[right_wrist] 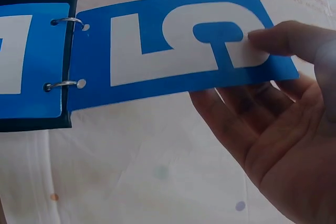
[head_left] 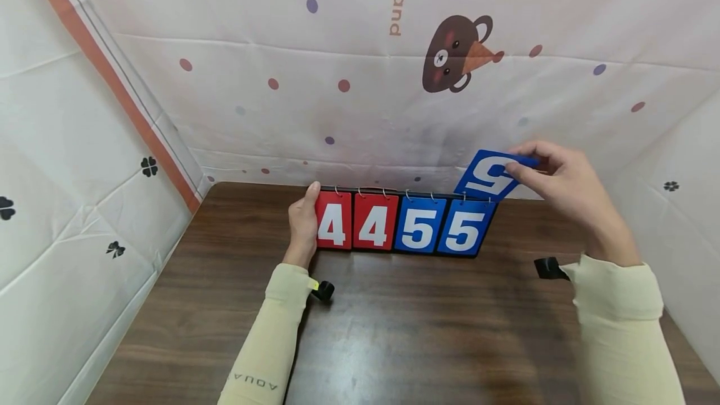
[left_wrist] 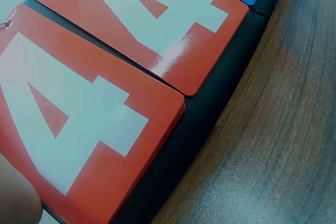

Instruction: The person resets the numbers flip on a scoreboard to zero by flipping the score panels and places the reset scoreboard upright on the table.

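A flip scoreboard (head_left: 394, 251) stands tilted on the table, its red cards (head_left: 374, 229) reading 4 and 4 and its blue cards (head_left: 419, 225) 5 and 5. At its left end my left hand (head_left: 304, 224) grips the edge, thumb along the side of the first red card (left_wrist: 152, 124). My right hand (head_left: 568, 183) pinches a raised blue number card (head_left: 488, 175) between thumb and fingers. That card shows an upside-down 5 and hangs from two metal rings (right_wrist: 65, 83) at the scoreboard's top right edge.
The brown wooden table (head_left: 394, 330) reaches back to a light patterned cloth (head_left: 270, 117) with dots and a bear print. More cloth hangs at the left side (head_left: 73, 205). Black wrist straps or mounts (head_left: 323, 291) stick out from both sleeves.
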`<control>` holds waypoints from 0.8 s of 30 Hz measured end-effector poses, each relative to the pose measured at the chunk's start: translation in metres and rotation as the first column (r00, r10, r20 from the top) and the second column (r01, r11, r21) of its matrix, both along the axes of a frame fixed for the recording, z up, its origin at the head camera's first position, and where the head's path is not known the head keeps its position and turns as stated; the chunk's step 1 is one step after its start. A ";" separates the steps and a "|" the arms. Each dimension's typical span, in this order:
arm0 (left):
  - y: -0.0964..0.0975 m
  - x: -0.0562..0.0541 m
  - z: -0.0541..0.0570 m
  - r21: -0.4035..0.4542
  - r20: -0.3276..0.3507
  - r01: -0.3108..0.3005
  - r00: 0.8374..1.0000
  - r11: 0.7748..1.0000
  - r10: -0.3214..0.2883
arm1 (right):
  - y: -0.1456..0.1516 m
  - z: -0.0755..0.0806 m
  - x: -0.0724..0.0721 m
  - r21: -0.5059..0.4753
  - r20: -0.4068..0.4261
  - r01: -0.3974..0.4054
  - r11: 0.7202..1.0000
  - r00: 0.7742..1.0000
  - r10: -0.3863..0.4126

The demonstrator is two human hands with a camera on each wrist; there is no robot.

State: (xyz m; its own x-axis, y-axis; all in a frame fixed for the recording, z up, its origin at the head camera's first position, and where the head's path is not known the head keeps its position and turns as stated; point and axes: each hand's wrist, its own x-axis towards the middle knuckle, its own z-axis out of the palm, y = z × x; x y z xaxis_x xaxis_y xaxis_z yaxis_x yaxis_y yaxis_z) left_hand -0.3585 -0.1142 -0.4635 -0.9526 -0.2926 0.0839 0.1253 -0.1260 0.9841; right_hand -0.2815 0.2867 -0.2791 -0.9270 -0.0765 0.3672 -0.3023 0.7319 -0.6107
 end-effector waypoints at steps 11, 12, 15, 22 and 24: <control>0.000 -0.001 -0.001 0.020 -0.032 0.011 0.999 1.000 -0.010 | 0.006 -0.009 0.014 -0.038 -0.015 -0.091 0.995 0.996 0.090; 0.000 -0.001 -0.001 0.026 -0.037 0.014 0.999 1.000 -0.013 | 0.006 -0.010 0.016 -0.040 -0.016 -0.097 0.994 0.995 0.097; 0.001 -0.001 -0.002 0.037 -0.048 0.020 0.999 0.999 -0.018 | 0.005 -0.014 0.021 -0.048 -0.004 -0.100 0.994 0.995 0.100; 0.001 -0.002 -0.003 0.019 -0.028 0.009 1.000 1.000 -0.009 | 0.005 -0.027 0.031 -0.036 -0.020 -0.113 0.993 0.993 0.113; 0.000 -0.002 -0.004 0.020 -0.027 0.009 1.000 1.000 -0.009 | 0.004 -0.031 0.034 -0.032 -0.023 -0.130 0.991 0.991 0.129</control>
State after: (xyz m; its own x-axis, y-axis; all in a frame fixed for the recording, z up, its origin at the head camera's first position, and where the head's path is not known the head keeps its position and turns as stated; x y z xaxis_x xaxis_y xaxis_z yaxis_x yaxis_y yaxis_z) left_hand -0.3609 -0.1139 -0.4672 -0.9527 -0.2856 0.1034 0.1500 -0.1465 0.9778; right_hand -0.2475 0.2907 -0.3103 -0.9020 -0.1831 0.3910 -0.4066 0.6652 -0.6263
